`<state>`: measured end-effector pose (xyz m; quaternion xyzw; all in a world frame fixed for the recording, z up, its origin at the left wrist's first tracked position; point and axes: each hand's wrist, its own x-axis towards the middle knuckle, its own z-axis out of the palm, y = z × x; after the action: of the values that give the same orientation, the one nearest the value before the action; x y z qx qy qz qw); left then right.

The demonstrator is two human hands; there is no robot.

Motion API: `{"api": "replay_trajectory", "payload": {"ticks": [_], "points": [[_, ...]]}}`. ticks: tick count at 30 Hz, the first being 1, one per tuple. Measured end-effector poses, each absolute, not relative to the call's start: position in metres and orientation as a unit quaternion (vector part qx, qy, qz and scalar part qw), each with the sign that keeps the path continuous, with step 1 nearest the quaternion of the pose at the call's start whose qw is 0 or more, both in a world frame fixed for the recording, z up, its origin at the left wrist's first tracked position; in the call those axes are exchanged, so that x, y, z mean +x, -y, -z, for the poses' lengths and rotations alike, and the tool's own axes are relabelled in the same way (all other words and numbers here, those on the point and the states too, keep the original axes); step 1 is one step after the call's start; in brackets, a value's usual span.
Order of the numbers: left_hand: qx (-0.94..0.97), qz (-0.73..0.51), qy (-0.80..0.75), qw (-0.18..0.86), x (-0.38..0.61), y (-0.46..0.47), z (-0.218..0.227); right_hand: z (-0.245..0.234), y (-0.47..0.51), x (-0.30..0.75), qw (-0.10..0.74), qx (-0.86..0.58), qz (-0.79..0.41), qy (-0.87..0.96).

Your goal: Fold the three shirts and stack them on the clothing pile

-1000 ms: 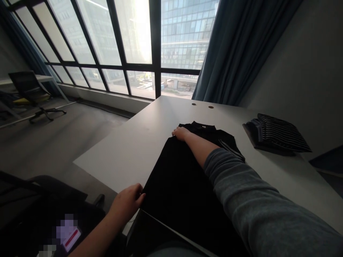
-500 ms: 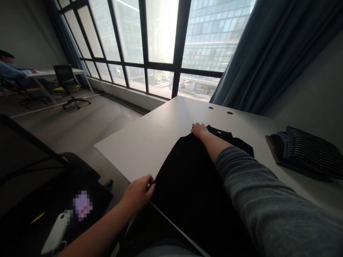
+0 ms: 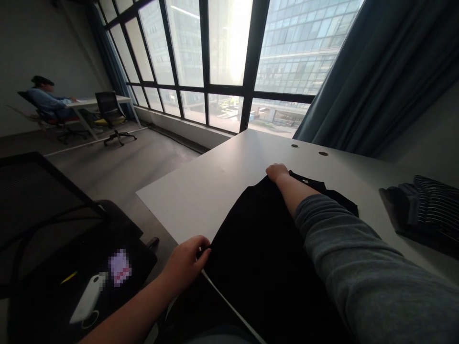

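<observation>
A black garment (image 3: 265,248), seemingly a shirt with a small pale label at its neck opening, lies spread over the white table (image 3: 193,191) and hangs past the near edge. My left hand (image 3: 190,255) is closed at the table's near edge, pinching the garment's left side between thumb and fingers. Farther off, my right hand (image 3: 278,173) is closed on the upper edge of the garment, left of the neck opening. My right forearm, in a grey sleeve, crosses over the cloth and hides part of it.
Folded dark and striped clothes (image 3: 426,210) are stacked at the table's right. A black chair (image 3: 46,205) stands at the left, a white object (image 3: 88,298) on its seat. Across the room a person (image 3: 53,100) sits at a desk. Windows and a curtain (image 3: 344,86) lie beyond.
The view has turned slightly left, so everything appears shifted right. My right hand's fingers have curled in from a flatter, spread pose onto the cloth. My left hand keeps its pinch.
</observation>
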<state>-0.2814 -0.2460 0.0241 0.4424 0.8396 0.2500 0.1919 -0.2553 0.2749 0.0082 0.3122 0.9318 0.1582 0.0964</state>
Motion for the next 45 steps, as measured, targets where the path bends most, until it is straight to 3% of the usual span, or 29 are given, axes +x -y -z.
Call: {"api": "replay_trajectory", "payload": {"ticks": [8, 17, 27, 45], "points": [[0.542, -0.315, -0.765, 0.151, -0.263, 0.251, -0.035, -0.030, -0.287, -0.227, 0.049, 0.302, -0.169, -0.937], [0.682, -0.232, -0.679, 0.141, -0.230, 0.242, -0.045, -0.037, -0.303, -0.163, 0.030, 0.271, -0.183, -0.945], [0.752, -0.104, -0.629, 0.165, -0.209, 0.225, -0.028, 0.003, -0.305, -0.114, 0.068, 0.304, -0.137, -0.940], [0.789, -0.093, -0.594, 0.131, -0.222, 0.220, 0.002, 0.033, -0.308, -0.091, 0.039, 0.402, -0.043, -0.914]]}}
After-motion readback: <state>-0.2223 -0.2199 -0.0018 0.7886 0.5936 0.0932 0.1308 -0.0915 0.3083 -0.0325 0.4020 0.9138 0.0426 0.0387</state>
